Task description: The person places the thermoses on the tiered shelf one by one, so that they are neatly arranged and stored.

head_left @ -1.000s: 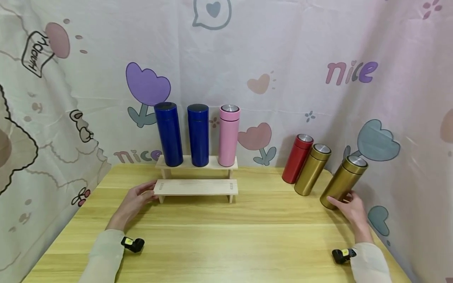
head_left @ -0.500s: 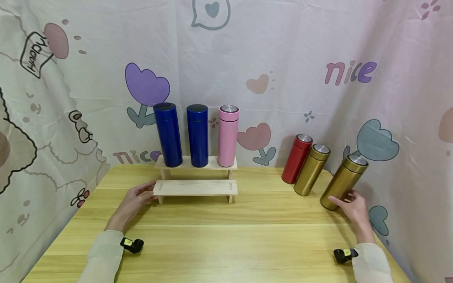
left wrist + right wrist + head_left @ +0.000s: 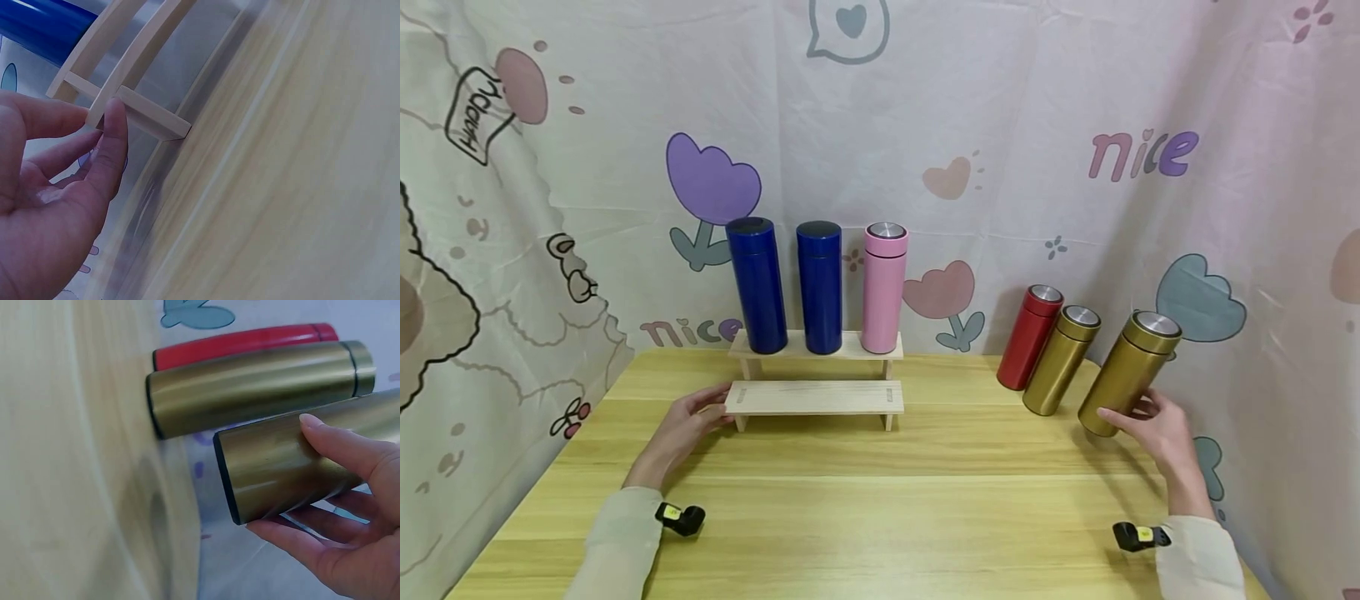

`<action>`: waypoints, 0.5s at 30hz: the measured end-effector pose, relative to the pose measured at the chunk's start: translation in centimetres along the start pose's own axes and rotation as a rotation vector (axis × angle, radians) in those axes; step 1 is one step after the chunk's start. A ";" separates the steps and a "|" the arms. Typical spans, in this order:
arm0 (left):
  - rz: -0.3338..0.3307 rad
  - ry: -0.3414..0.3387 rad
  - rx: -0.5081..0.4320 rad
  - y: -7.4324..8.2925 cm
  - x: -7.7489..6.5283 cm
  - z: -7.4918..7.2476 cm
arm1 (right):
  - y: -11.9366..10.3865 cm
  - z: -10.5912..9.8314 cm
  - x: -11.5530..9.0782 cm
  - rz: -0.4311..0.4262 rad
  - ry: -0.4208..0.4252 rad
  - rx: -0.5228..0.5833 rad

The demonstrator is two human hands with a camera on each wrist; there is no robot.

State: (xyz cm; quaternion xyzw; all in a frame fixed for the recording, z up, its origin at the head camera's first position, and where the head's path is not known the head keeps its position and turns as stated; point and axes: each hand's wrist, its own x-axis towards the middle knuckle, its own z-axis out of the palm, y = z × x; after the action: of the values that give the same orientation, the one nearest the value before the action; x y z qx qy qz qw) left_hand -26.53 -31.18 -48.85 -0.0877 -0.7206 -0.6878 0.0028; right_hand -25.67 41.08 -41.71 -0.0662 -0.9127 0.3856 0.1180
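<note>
My right hand (image 3: 1161,429) grips a gold thermos bottle (image 3: 1129,375) low on its body, thumb on the near side and fingers behind. In the right wrist view the bottle's dark base stands off the table. Over on the left, my left hand (image 3: 688,429) pinches the end of the lower board of a two-step wooden stand (image 3: 815,398) between thumb and fingers. Two blue thermos bottles (image 3: 758,287) and a pink one (image 3: 884,287) stand upright along the stand's upper step. The lower step is bare.
A red thermos bottle (image 3: 1030,337) and a second gold bottle (image 3: 1062,360) stand close together on the table (image 3: 880,517), left of the held one. A patterned cloth (image 3: 1000,108) hangs behind the table and along its sides.
The gold bottle in my right hand has risen off the table, and that hand has shifted slightly up and right. My left hand and the stand have kept their place.
</note>
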 end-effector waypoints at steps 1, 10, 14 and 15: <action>-0.001 0.004 -0.006 0.0 0.0 0.0 | -0.3 -0.1 0.0 -0.014 -0.001 -0.008; -0.001 -0.004 -0.001 0.1 0.0 0.1 | -2.5 0.0 -0.7 -0.063 -0.051 -0.021; -0.004 -0.007 0.008 0.1 0.0 0.0 | -3.3 0.2 -0.8 -0.074 -0.068 0.007; -0.003 -0.006 0.009 0.1 0.0 0.0 | -3.4 0.3 -0.9 -0.080 -0.074 0.016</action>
State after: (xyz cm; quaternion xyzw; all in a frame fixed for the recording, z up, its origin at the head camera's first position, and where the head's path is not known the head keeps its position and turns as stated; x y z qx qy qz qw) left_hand -26.50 -31.17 -48.72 -0.0886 -0.7239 -0.6841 0.0000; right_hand -25.02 38.33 -39.60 -0.0146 -0.9151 0.3903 0.1001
